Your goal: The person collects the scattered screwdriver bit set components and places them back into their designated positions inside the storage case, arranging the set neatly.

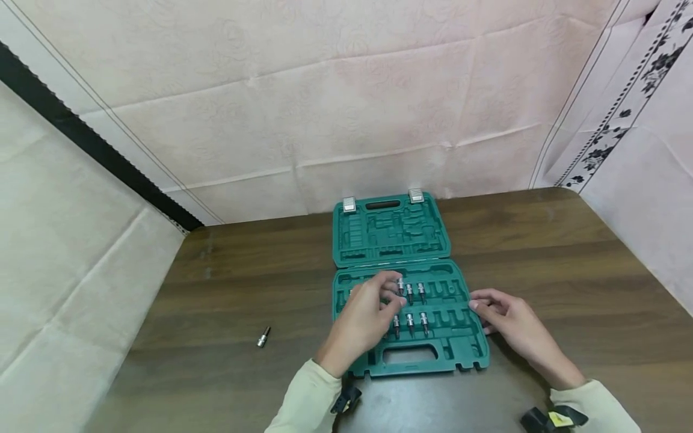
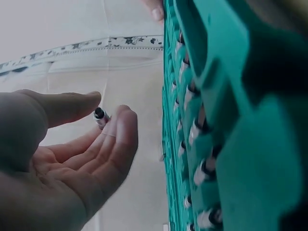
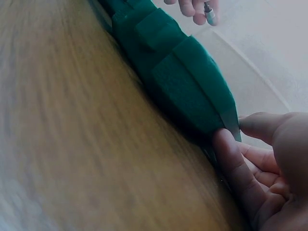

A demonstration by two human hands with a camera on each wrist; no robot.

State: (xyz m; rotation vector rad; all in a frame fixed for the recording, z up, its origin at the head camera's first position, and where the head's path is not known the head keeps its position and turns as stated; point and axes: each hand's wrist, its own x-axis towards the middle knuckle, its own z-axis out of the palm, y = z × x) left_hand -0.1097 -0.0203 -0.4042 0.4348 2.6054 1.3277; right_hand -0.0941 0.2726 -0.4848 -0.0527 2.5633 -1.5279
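Note:
A green tool case (image 1: 397, 355) lies unfolded on the table, its lid towards the wall. Over its tray, my left hand (image 1: 360, 316) pinches a small silver bit socket (image 2: 100, 117) between thumb and fingers. The same bit socket (image 3: 209, 13) shows at the fingertips in the right wrist view. Several more bit sockets (image 1: 409, 323) sit in two rows of slots beneath and beside this hand, which hides part of the tray. At the case's right side, my right hand (image 1: 511, 316) grips the edge, thumb and fingertips touching the green plastic (image 3: 192, 86).
One loose bit socket (image 1: 263, 337) lies on the wooden table (image 1: 216, 379), left of the case. Two silver latches (image 1: 415, 195) stand on the lid's far edge. Pale patterned cloth (image 1: 325, 108) hangs behind the table and at both sides.

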